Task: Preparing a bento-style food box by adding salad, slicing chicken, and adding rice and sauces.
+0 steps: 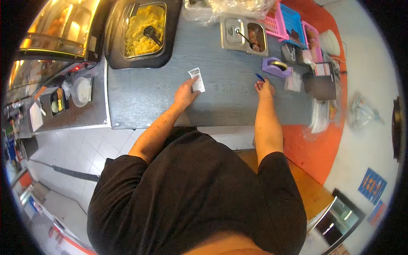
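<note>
A small printed paper slip (199,85) lies at a slant over the grey wood-grain counter (223,108) in front of me. My left hand (185,94) has its fingers over the slip's left side and the thumb near its lower edge. Farther right, my right hand (265,89) holds a blue pen (259,76) by one end, its other end pointing up and left. That hand's fingers are curled. Just beyond the pen sits a purple tape dispenser (276,67) with a roll of tape.
At the back left, a steel pan (144,28) of yellow food holds a black scoop. Two steel containers (244,35), one with a ladle, stand at the back. Pink and blue baskets (290,24) line the right rear. A lit glass display case (57,28) is far left.
</note>
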Demonstrator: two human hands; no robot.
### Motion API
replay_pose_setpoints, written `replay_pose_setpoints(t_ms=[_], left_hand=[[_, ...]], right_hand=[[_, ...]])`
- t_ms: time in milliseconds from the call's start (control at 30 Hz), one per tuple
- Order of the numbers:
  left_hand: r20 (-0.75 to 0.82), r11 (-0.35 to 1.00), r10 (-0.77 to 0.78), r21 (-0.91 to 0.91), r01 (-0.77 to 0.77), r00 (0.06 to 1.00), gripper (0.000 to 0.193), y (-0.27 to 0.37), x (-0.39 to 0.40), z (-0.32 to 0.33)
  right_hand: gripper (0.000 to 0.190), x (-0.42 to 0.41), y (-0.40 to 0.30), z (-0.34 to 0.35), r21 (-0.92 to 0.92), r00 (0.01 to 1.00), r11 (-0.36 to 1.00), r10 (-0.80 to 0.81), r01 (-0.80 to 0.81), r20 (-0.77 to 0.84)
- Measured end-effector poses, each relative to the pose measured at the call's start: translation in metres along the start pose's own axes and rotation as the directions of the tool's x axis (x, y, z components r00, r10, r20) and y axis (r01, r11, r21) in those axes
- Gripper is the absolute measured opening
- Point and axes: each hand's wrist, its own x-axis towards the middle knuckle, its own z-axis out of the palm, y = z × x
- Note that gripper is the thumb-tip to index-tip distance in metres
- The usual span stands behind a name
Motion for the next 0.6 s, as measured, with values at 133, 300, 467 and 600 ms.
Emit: replay_pose_setpoints(t_ms=[133,300,467,600], left_hand=[[-0.015,0.962,-0.010,0.273,0.014,1.000,0.059,0.018,-0.002,-0.015],[-0.123,0.904,0.062,0.427,-0.003,0.990,0.062,0.010,-0.002,-0.017],[-0.125,0.868,0.126,0.495,-0.049,0.984,0.065,0.009,0.003,-0.014],[-0.107,0.865,0.112,0.499,-0.044,0.988,0.067,0.008,0.002,-0.015]], right_hand=[[0.015,0.002,0.001,0.004,0.115,0.999,0.993,0.014,-0.018,0.031],[0.006,-0.093,0.089,0.033,-0.028,0.831,0.991,-0.096,0.133,0.547],[0.016,-0.153,0.145,0.052,-0.028,0.498,0.819,-0.321,0.573,0.806],[0.015,-0.152,0.150,0.050,0.017,0.200,0.458,-0.423,0.889,0.884]])
